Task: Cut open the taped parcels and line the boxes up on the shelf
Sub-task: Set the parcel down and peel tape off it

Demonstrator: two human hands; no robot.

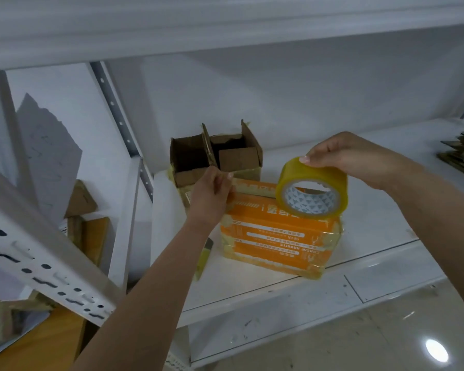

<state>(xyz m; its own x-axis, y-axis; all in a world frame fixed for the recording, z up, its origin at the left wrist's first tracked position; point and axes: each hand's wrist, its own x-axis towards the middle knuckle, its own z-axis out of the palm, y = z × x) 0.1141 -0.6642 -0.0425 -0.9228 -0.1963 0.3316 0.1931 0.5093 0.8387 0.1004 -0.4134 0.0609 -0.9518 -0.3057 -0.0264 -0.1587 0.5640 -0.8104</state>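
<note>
We see white wall (279,84) behind white metal shelving w/ perforated uprights (118,113). Upper shelf edge (198,28) runs across top. Glossy pale tile floor (386,330) at bottom right, scuffed, w/ bright light reflection (436,350). Wooden surface (38,344) at lower left, beyond slotted upright (38,263).

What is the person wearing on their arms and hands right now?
Nothing that shows. Both forearms are bare up to the frame edge, with no sleeves in view. The left hand and right hand carry no gloves, rings, watch or wristband. The one clearly visible fingernail looks short and unpainted.
</note>
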